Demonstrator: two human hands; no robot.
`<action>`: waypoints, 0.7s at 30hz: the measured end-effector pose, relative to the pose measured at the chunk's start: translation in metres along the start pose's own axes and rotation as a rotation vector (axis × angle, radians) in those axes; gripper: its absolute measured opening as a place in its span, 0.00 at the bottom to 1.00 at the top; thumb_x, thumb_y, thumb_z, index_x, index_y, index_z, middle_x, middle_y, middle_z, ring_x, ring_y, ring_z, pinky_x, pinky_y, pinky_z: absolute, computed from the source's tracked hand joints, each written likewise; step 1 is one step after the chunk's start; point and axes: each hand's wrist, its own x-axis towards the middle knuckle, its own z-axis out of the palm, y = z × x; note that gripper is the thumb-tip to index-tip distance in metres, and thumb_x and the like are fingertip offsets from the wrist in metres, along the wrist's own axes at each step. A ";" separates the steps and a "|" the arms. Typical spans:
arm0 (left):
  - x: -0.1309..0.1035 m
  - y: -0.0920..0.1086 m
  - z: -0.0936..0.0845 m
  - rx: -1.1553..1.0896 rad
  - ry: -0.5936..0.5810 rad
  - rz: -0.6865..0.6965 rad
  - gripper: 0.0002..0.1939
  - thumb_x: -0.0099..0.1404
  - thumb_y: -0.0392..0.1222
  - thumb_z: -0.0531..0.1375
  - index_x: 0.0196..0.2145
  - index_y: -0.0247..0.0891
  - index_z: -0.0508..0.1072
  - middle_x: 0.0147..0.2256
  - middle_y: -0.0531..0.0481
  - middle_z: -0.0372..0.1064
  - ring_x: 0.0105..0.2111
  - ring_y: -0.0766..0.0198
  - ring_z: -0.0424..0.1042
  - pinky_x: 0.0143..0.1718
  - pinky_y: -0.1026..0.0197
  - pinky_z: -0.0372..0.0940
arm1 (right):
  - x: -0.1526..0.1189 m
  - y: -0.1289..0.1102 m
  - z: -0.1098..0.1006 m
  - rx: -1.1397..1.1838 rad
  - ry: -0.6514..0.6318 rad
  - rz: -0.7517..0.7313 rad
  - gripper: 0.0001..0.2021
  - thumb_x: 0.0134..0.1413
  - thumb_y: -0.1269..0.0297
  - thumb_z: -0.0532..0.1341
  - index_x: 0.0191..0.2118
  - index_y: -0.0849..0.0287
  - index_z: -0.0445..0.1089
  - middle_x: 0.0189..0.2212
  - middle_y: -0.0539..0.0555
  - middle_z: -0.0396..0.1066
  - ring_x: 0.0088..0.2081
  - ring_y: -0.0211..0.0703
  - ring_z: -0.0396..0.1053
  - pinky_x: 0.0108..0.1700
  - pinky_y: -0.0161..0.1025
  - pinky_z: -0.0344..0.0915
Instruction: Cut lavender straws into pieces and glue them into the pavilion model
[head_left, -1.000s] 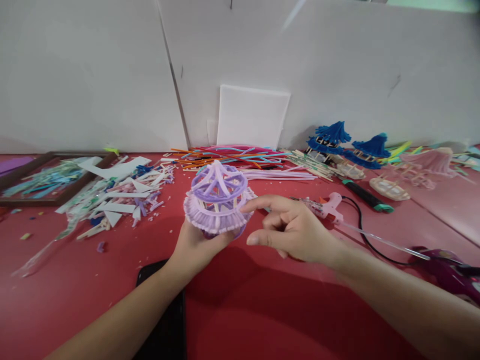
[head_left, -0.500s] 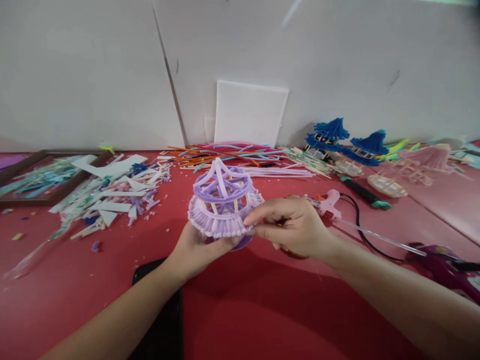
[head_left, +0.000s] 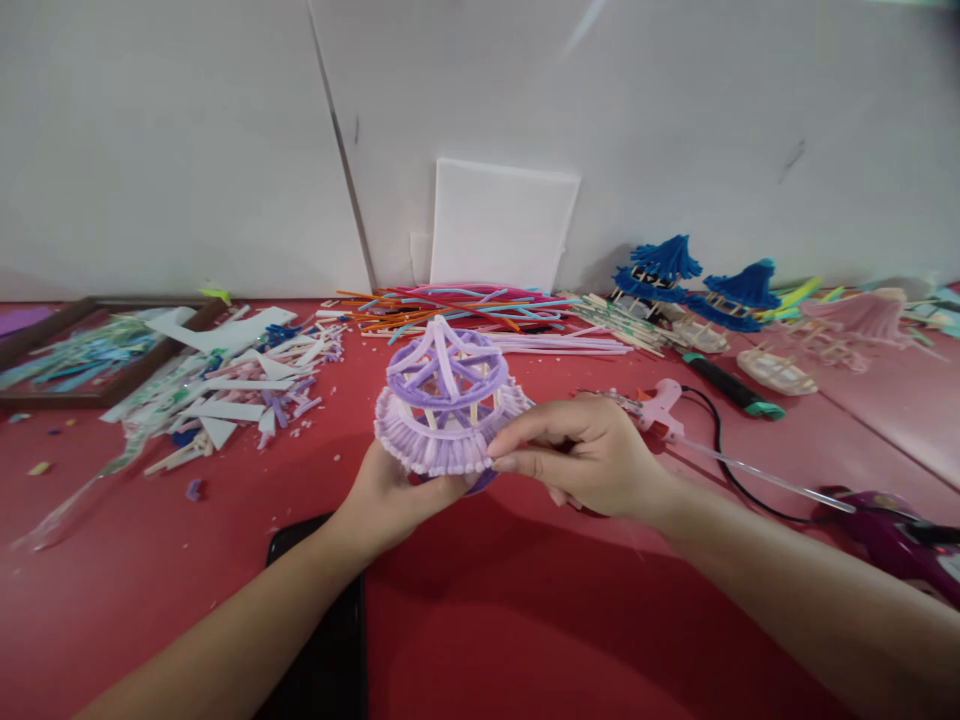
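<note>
A small purple pagoda model (head_left: 446,400) made of pipe cleaners and pale sticks is held upright above the red table. Its lower roof is a ruffled skirt of lilac strips; the open top frame has dark purple rings and lilac ribs meeting at a peak. My left hand (head_left: 401,500) grips the base from below, its thumb along the front and its other fingers hidden behind. Thumb and forefinger of my right hand (head_left: 585,452) pinch the right front edge of the lilac skirt. A black phone-like slab (head_left: 322,620) lies under my left forearm.
White and lilac scraps (head_left: 247,390) and a brown frame (head_left: 52,402) lie left. Coloured pipe cleaners (head_left: 457,308) lie behind. To the right are blue pagoda models (head_left: 660,275), a green-black tool (head_left: 735,388), a pink glue gun (head_left: 661,408) with its cord, and a magenta device (head_left: 892,540).
The pagoda model has tipped slightly, and my right fingers have shifted a little down and left along the skirt's edge. My left hand keeps its hold.
</note>
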 end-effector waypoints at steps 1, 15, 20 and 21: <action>0.000 0.000 0.000 0.007 0.003 0.001 0.24 0.55 0.47 0.67 0.48 0.36 0.71 0.49 0.39 0.74 0.49 0.48 0.74 0.53 0.47 0.67 | 0.000 -0.001 0.000 0.004 -0.007 0.010 0.07 0.53 0.63 0.65 0.33 0.62 0.76 0.18 0.47 0.68 0.13 0.26 0.61 0.13 0.25 0.52; 0.001 -0.003 -0.001 0.011 0.012 0.030 0.30 0.53 0.44 0.68 0.53 0.36 0.67 0.52 0.36 0.71 0.51 0.49 0.72 0.53 0.48 0.67 | 0.001 -0.012 -0.001 0.060 -0.048 0.192 0.08 0.53 0.62 0.64 0.29 0.62 0.73 0.17 0.44 0.62 0.14 0.25 0.55 0.13 0.26 0.49; 0.001 -0.001 -0.002 0.030 0.025 -0.010 0.25 0.54 0.48 0.67 0.47 0.36 0.71 0.49 0.38 0.74 0.49 0.48 0.73 0.52 0.48 0.68 | 0.003 -0.002 -0.004 0.042 -0.004 0.086 0.08 0.49 0.64 0.68 0.34 0.62 0.76 0.13 0.42 0.59 0.13 0.26 0.54 0.14 0.27 0.47; 0.000 0.000 -0.002 0.040 0.030 -0.012 0.25 0.53 0.48 0.67 0.47 0.36 0.72 0.49 0.38 0.74 0.49 0.48 0.73 0.52 0.48 0.68 | 0.003 0.000 -0.004 0.037 -0.001 0.067 0.09 0.49 0.63 0.68 0.35 0.61 0.77 0.13 0.43 0.60 0.13 0.27 0.54 0.14 0.27 0.47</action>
